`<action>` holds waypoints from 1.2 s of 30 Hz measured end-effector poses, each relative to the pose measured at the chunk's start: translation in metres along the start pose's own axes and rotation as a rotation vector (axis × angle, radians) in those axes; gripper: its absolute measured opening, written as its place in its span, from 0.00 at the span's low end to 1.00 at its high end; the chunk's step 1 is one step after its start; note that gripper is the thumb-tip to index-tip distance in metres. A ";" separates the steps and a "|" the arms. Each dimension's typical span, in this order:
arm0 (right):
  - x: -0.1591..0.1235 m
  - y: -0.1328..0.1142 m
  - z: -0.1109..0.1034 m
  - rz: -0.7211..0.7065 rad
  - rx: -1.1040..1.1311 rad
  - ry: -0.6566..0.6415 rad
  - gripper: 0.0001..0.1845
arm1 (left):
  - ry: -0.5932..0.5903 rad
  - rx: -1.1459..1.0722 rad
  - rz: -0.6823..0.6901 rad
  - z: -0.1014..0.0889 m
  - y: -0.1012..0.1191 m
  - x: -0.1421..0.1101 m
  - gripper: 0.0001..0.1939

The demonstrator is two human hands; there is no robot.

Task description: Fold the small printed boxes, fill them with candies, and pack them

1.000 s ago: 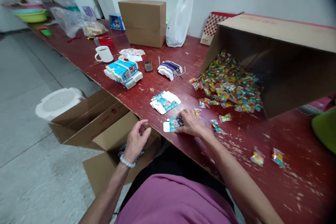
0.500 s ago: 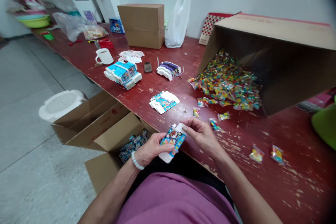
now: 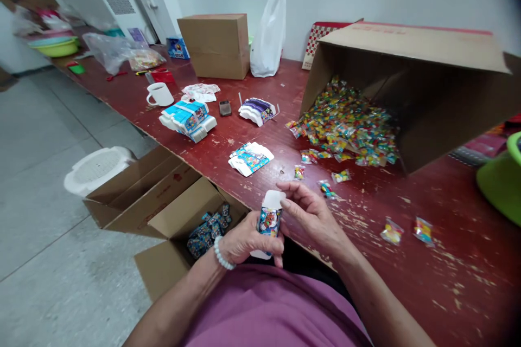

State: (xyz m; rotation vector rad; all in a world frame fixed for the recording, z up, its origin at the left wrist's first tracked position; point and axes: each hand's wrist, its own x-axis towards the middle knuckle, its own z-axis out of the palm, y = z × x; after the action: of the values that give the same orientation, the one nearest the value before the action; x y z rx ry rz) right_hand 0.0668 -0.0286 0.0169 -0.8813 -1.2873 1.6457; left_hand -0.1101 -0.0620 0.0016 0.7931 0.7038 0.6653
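Note:
My left hand point(image 3: 248, 238) is wrapped round a small printed carton point(image 3: 269, 220), blue with cartoon pictures, which stands squared up with a white flap raised at its top. At that flap, my right hand point(image 3: 307, 209) has its thumb in front and its forefinger at the edge behind. Just beyond the hands lies a fanned pile of flat cartons point(image 3: 253, 158). Small clear packets of coloured candy, such as one packet point(image 3: 299, 172), are scattered to the right. Below my left hand, an open cardboard box point(image 3: 179, 217) holds many dark blue printed packs point(image 3: 208, 230).
A large cardboard box point(image 3: 394, 46) lies on its side, spilling a heap of candy packets point(image 3: 350, 124). Banded carton stacks point(image 3: 189, 118), a purple carton bundle point(image 3: 258, 111) and a white mug point(image 3: 160, 95) stand farther back. A white stool point(image 3: 100, 167) is on the floor at left.
The carton went from flattened and tilted to squared up and more upright, as my left fingers closed round it. My right hand stays at the top flap. The view shifted slightly.

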 end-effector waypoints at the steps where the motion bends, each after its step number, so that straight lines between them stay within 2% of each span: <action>1: -0.003 0.001 0.001 0.002 0.027 0.007 0.19 | 0.022 0.031 0.021 0.002 0.002 0.000 0.19; 4: -0.010 0.007 0.004 0.070 0.101 -0.063 0.24 | 0.110 0.078 0.065 0.009 0.003 0.002 0.16; 6: -0.014 0.014 0.006 0.124 0.153 -0.115 0.19 | 0.182 0.063 0.092 0.012 0.000 0.006 0.17; 7: -0.014 0.019 0.006 0.135 0.164 -0.100 0.16 | 0.211 0.055 0.108 0.014 -0.001 0.009 0.18; 11: -0.011 0.029 0.003 0.051 0.019 0.132 0.15 | 0.291 0.183 0.181 0.013 -0.001 0.017 0.17; 13: -0.008 0.028 -0.001 0.000 -0.087 0.192 0.14 | 0.332 0.269 0.239 0.010 0.002 0.018 0.15; 16: -0.005 0.025 -0.003 -0.031 -0.108 0.265 0.15 | 0.431 0.227 0.321 0.009 0.004 0.016 0.27; 19: -0.004 0.028 0.000 -0.044 0.001 0.334 0.23 | 0.516 0.191 0.378 0.014 0.001 0.013 0.36; 21: -0.005 0.033 0.002 -0.070 0.048 0.337 0.22 | 0.535 0.232 0.410 0.016 -0.003 0.012 0.36; 23: -0.006 0.040 0.003 -0.101 0.050 0.327 0.18 | 0.531 0.275 0.415 0.016 -0.004 0.013 0.31; 27: -0.006 0.044 -0.004 -0.077 -0.010 0.307 0.15 | 0.455 0.229 0.348 0.012 -0.001 0.015 0.21; 31: -0.002 0.028 -0.014 -0.023 -0.125 0.291 0.16 | 0.428 0.193 0.299 0.009 0.003 0.016 0.15; 36: 0.006 0.010 -0.018 0.040 -0.028 0.217 0.17 | 0.460 0.314 0.311 0.009 0.002 0.019 0.13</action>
State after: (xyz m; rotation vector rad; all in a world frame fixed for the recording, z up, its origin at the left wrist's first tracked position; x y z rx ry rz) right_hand 0.0789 -0.0170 0.0032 -1.0772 -1.1516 1.5188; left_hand -0.0926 -0.0502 0.0018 1.0654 1.1347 1.0539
